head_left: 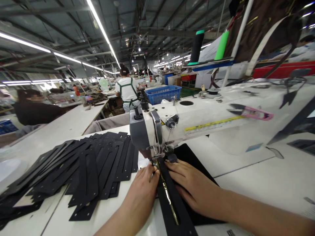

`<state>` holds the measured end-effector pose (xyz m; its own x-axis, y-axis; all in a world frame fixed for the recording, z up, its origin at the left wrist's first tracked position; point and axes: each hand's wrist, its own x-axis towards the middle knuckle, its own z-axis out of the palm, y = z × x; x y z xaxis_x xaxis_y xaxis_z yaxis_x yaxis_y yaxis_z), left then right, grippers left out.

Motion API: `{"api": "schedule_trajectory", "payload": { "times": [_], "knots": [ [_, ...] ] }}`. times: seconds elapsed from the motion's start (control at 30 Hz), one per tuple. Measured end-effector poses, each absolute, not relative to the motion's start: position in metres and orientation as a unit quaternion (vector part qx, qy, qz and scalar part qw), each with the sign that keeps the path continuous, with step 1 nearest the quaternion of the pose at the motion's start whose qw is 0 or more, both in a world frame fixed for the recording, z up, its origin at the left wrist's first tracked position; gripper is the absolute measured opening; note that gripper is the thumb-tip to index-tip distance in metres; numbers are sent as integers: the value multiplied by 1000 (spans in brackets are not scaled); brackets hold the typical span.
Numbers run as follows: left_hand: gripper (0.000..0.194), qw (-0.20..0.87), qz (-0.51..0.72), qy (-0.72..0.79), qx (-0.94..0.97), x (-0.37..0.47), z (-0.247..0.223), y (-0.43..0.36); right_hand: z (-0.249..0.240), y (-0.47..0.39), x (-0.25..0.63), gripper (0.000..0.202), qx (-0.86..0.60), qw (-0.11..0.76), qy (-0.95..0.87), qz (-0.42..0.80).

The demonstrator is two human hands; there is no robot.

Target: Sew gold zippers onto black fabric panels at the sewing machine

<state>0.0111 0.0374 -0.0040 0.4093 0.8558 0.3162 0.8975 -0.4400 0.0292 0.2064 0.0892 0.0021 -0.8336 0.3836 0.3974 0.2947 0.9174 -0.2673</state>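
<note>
Running out from under the head of a white sewing machine (211, 113) toward the person seated here, a black strip (175, 201) lies between the two hands, with a gold zipper (167, 195) along its middle. The left hand (145, 186) sits on its left side, thumb and fingers bunched together just beside the zipper, close to the needle area; from where I stand I can't tell whether they pinch the strip or only press on it. The right hand (193, 186) is on the other side, unclenched, palm down, fingers stretched forward over the strip's right side. Beneath that hand and out past it spreads a wider black sheet (190, 154), flat on the white bench (258, 177).

To the left of the left hand, well apart from the strip, is a loose, fanned pile of black slotted pieces (86, 173). Pink-handled snips (259, 113) and a yellow measuring tape (214, 123) show along the machine's body. Above it stand a black thread cone (197, 47) and a green one (221, 46). Beyond the machine I see a blue basket (163, 94) and a co-worker in a white top with green straps (126, 88).
</note>
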Motion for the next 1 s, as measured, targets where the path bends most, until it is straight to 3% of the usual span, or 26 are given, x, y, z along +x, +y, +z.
{"api": "schedule_trajectory", "payload": {
  "times": [0.23, 0.47, 1.0],
  "knots": [
    [32, 68, -203, -522, -826, 13, 3, 19, -31, 36, 218, 33, -117, 309, -943, -32],
    [26, 134, -222, -492, -831, 21, -1, 7, -36, 31, 210, 32, -108, 378, -918, -42],
    [25, 157, -243, -464, -837, 14, -2, 31, -14, 57, 208, 37, -83, 338, -937, -9]
  ]
}}
